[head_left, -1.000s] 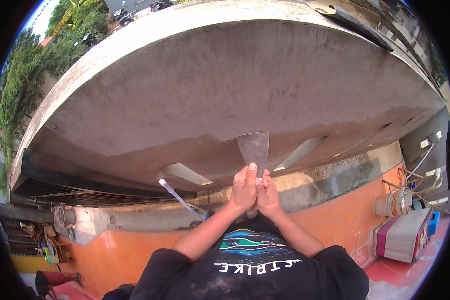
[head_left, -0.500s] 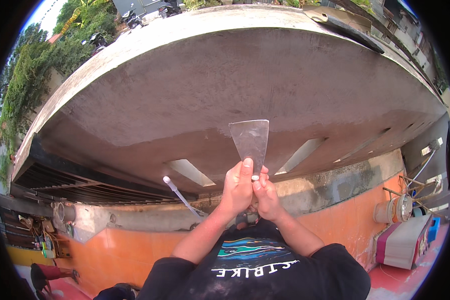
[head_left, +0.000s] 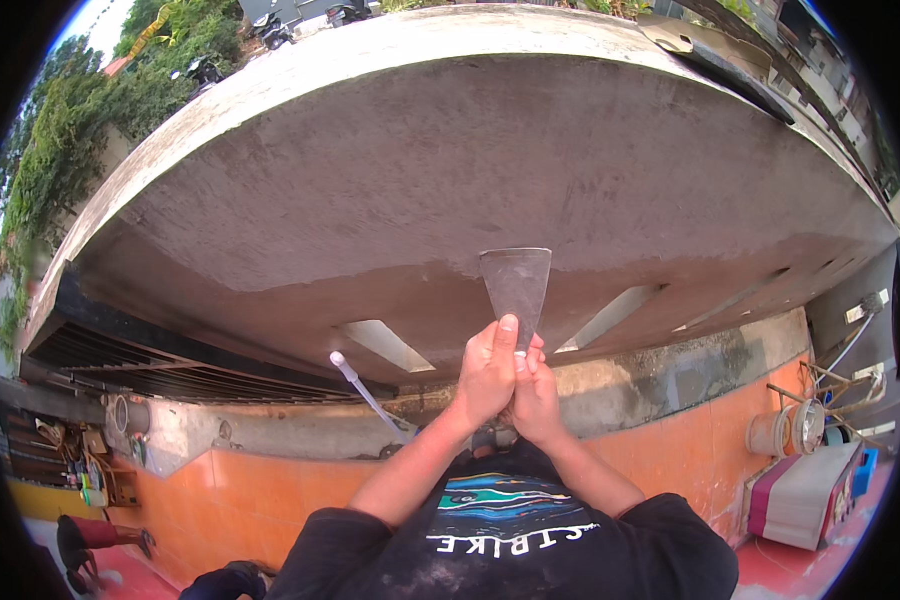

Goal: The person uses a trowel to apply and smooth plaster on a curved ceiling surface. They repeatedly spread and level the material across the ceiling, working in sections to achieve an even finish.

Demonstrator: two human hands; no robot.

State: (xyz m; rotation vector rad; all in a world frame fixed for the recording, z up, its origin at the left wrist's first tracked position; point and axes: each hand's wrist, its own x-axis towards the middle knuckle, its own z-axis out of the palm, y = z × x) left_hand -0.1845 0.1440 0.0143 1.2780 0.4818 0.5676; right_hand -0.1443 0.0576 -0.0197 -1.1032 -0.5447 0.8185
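Note:
A scraper with a wide, flat metal blade points away from me, its broad edge up against or just in front of the grey wall. My left hand is closed round its handle, with the thumb stretched along the base of the blade. Pressed against it from the other side, my right hand is closed on the handle too. The fingers cover most of the handle. Across the wall runs an uneven line between a lighter upper surface and a darker, smoother lower band.
Slanted openings pierce the wall low down. A pale pole stands to the left of my arms, near a black metal grille. Buckets and a covered bench-like object are at right. Another person's leg shows lower left.
The scraper and both hands have shifted slightly right in the picture, and the blade looks a little smaller. The grip stays the same. The view has moved slightly.

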